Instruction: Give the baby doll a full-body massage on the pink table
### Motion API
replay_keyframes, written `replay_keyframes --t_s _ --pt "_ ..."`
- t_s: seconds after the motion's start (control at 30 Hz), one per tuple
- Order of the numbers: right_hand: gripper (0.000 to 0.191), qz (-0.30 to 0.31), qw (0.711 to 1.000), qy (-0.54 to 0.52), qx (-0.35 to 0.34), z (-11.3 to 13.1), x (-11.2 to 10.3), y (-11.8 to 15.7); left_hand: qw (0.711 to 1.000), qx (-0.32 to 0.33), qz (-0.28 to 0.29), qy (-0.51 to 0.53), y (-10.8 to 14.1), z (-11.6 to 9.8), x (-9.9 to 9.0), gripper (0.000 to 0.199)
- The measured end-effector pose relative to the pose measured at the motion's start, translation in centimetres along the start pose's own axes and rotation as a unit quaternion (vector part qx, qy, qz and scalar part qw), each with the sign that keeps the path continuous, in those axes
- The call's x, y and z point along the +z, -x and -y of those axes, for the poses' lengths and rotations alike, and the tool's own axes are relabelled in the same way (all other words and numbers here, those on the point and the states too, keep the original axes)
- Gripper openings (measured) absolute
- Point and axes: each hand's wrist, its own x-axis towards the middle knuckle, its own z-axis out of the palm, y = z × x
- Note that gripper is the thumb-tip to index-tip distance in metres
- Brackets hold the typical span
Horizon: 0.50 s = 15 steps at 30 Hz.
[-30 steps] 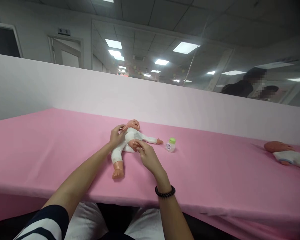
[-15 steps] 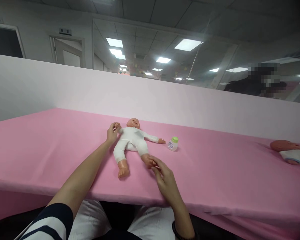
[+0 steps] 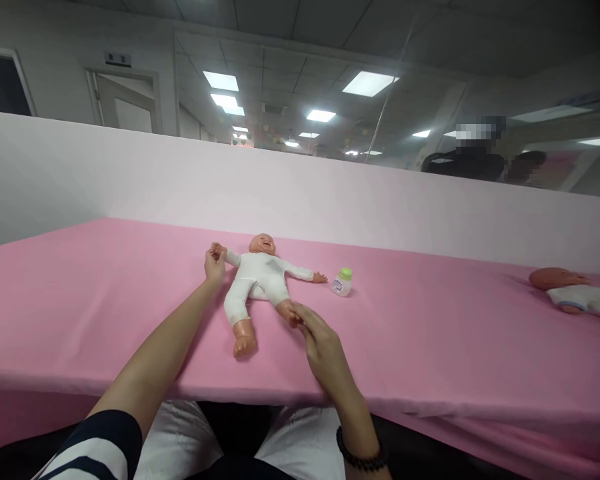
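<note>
so the baby doll (image 3: 263, 277) lies face up between the hands, closer to the far edge of the pink cloth (image 3: 420, 353); there's bare cloth left of the left hand (image 3: 215, 262) and right of the right hand (image 3: 323, 343); doll's in soft white fabric with shiny, smooth head and feet; a rounded clear bottle (image 3: 341, 284), green cap, stands beyond the right hand; left hand's pinched narrow on the doll's hand, arm stretched out; right hand's fingers are slightly curled, touching the doll's foot
</note>
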Motion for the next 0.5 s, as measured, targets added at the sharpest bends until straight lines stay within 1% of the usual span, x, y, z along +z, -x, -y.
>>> replay_keyframes --t_s 0.07,0.1,0.13,0.2,0.23,0.27,0.3,0.33,0.4,0.43,0.5 --pt "0.049 0.015 1.0 -0.018 -0.001 1.2 0.5 -2.5 0.997 0.05 0.057 -0.015 1.1 -0.8 0.5 0.017" --pt "0.05 0.017 1.0 -0.024 -0.002 1.5 0.9 -3.7 0.992 0.078 0.099 -0.024 1.7 -1.1 0.7 0.019" --pt "0.05 0.021 0.999 -0.027 -0.001 1.7 1.4 -4.9 0.982 0.109 0.148 -0.038 2.1 -1.4 0.7 0.022" --pt "0.05 0.028 0.999 -0.025 0.006 1.8 2.5 -6.7 0.952 0.176 0.237 -0.08 2.8 -1.7 0.7 0.027" --pt "0.05 0.03 0.999 -0.022 0.009 1.8 2.9 -7.3 0.937 0.205 0.264 -0.102 2.9 -1.7 0.6 0.029" --pt "0.051 0.031 0.999 -0.02 0.008 1.8 3.2 -7.6 0.926 0.228 0.276 -0.122 2.9 -1.7 0.5 0.031" --pt "0.051 0.029 0.999 -0.018 0.004 1.9 3.4 -7.7 0.922 0.24 0.273 -0.135 2.8 -1.5 0.3 0.032" --pt "0.051 0.027 0.999 -0.017 -0.001 2.0 3.3 -7.6 0.925 0.239 0.26 -0.139 2.6 -1.4 0.2 0.031" --pt "0.047 0.015 1.0 -0.012 -0.01 2.3 2.7 -6.7 0.943 0.211 0.224 -0.123 2.1 -0.9 0.0 0.029" --pt "0.045 0.006 1.0 -0.01 -0.01 2.5 2.1 -6.0 0.958 0.182 0.197 -0.105 1.8 -0.7 -0.1 0.027" --pt "0.043 -0.007 1.0 -0.007 -0.001 2.7 0.8 -4.4 0.986 0.1 0.117 -0.065 1.0 -0.4 -0.3 0.025"
